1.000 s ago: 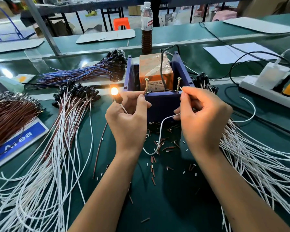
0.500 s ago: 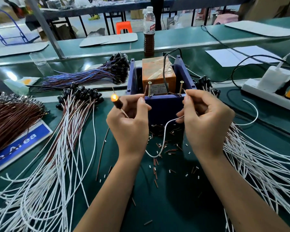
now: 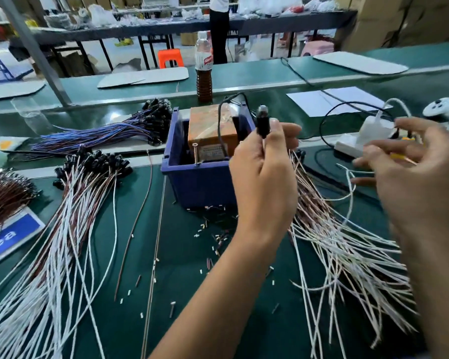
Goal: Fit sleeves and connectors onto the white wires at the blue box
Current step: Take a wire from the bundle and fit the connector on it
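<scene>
So the left hand (image 3: pixel 263 182) is raised in front of the blue box (image 3: pixel 192 181), and a small black connector (image 3: pixel 262 123) with a rounded clear tip is pinched upright between its thumb and fingertips, the other fingers being curled in behind it. The tip isn't lit. The right hand (image 3: pixel 410 182) is held well off to the right and is badly motion-blurred; its fingers are spread and loosely bent, and a thin white wire (image 3: pixel 350 182) is looped just beside them, but whether it's actually gripped can't be told from the blur. The blue box is sat on the green desk (image 3: pixel 187 281), with an orange taped block (image 3: pixel 213 128) inside it and a brass-looking pin (image 3: pixel 195 152) stood up at the near wall. A big fan of white wires (image 3: pixel 347 257) is spread out on the right, partly under the right forearm, and another bundle of white and brown wires (image 3: pixel 70 229) with black connector ends is laid out on the left. Little snipped bits of sleeve (image 3: pixel 218 237) are scattered over the desk in front of the box. A bottle of brown liquid (image 3: pixel 204 73) is stood behind the box, and a white power strip (image 3: pixel 353 145) is seen further right.
</scene>
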Tool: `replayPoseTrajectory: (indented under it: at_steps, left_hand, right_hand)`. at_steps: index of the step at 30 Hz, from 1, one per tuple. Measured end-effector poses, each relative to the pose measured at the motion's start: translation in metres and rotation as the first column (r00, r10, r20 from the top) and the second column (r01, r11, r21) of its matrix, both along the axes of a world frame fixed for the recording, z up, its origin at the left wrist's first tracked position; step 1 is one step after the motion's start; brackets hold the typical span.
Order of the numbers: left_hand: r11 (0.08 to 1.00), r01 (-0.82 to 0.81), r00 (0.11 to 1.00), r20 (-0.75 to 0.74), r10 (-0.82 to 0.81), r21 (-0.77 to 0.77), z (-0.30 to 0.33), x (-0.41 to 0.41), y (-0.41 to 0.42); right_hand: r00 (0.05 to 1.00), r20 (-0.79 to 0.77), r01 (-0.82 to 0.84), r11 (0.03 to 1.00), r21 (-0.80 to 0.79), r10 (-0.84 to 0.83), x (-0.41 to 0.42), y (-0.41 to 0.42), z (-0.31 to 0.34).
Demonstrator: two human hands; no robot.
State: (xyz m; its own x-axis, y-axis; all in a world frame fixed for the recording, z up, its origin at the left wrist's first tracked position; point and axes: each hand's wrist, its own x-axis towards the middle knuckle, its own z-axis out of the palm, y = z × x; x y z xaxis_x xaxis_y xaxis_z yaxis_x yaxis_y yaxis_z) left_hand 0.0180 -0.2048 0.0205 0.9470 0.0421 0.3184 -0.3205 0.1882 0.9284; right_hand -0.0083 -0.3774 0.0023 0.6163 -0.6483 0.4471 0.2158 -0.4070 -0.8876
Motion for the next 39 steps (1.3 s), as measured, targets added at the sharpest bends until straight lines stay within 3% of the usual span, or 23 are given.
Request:
replayPoseTrajectory:
  at_steps: [3,5,8,11,14,16,20,23,25,28,30,31,34,37,39]
  left_hand:
    - [0.999,0.020,0.995,-0.099,-0.016,0.042,0.013,0.007,-0.030]
    - [0.998,0.068,0.988,-0.142,-0.067,0.002,0.025,0.013,-0.042]
    - [0.969,0.190,0.950,-0.220,-0.222,-0.157,0.044,0.022,-0.053]
    - [0.845,0.288,0.830,-0.323,-0.454,-0.450,0.062,0.029,-0.060]
    - [0.688,0.292,0.758,-0.278,-0.591,-0.665,0.072,0.037,-0.063]
    - [0.665,0.271,0.762,-0.267,-0.590,-0.696,0.073,0.048,-0.065]
    - [0.837,0.219,0.783,-0.420,-0.458,-0.502,0.065,0.075,-0.069]
    - [0.967,0.210,0.825,-0.505,-0.253,-0.142,0.053,0.093,-0.080]
    - [0.961,0.211,0.880,-0.462,-0.108,0.178,0.041,0.100,-0.088]
    - [0.824,0.134,0.931,-0.354,0.086,0.551,0.014,0.107,-0.091]
    - [0.823,0.067,0.927,-0.340,0.158,0.564,-0.003,0.110,-0.089]
    - [0.865,0.055,0.911,-0.379,0.160,0.499,-0.009,0.111,-0.088]
    - [0.944,0.007,0.854,-0.493,0.166,0.330,-0.013,0.105,-0.087]
    - [0.941,-0.014,0.860,-0.476,0.185,0.339,-0.005,0.090,-0.088]
    - [0.937,0.008,0.869,-0.466,0.166,0.350,-0.001,0.080,-0.089]
  right_hand:
    - [0.933,-0.167,0.269,0.927,-0.261,-0.317,-0.013,-0.035,0.006]
    - [0.906,-0.138,0.323,0.863,-0.389,-0.401,-0.021,-0.041,0.014]
    - [0.980,-0.051,0.132,0.821,-0.556,-0.193,-0.032,-0.017,0.032]
    - [0.977,-0.209,-0.157,0.810,-0.565,0.043,-0.035,0.017,0.042]
    - [0.948,-0.298,-0.264,0.811,-0.523,0.116,-0.034,0.025,0.043]
    - [0.944,-0.314,-0.264,0.806,-0.530,0.103,-0.036,0.019,0.046]
    - [0.940,-0.332,-0.264,0.772,-0.578,0.074,-0.052,0.007,0.063]
    - [0.869,-0.493,-0.374,0.719,-0.586,0.051,-0.064,0.004,0.072]
    - [0.764,-0.644,-0.452,0.680,-0.577,-0.038,-0.062,0.001,0.066]
    - [0.531,-0.824,-0.582,0.621,-0.525,-0.199,-0.047,-0.004,0.040]
    - [0.453,-0.867,-0.636,0.605,-0.478,-0.208,-0.036,-0.004,0.018]
    - [0.448,-0.877,-0.644,0.618,-0.451,-0.173,-0.032,-0.003,0.007]
    - [0.551,-0.829,-0.580,0.674,-0.458,-0.089,-0.024,-0.005,-0.018]
    - [0.678,-0.733,-0.509,0.681,-0.527,-0.060,-0.021,-0.008,-0.028]
    - [0.679,-0.733,-0.522,0.673,-0.524,-0.044,-0.019,-0.006,-0.028]
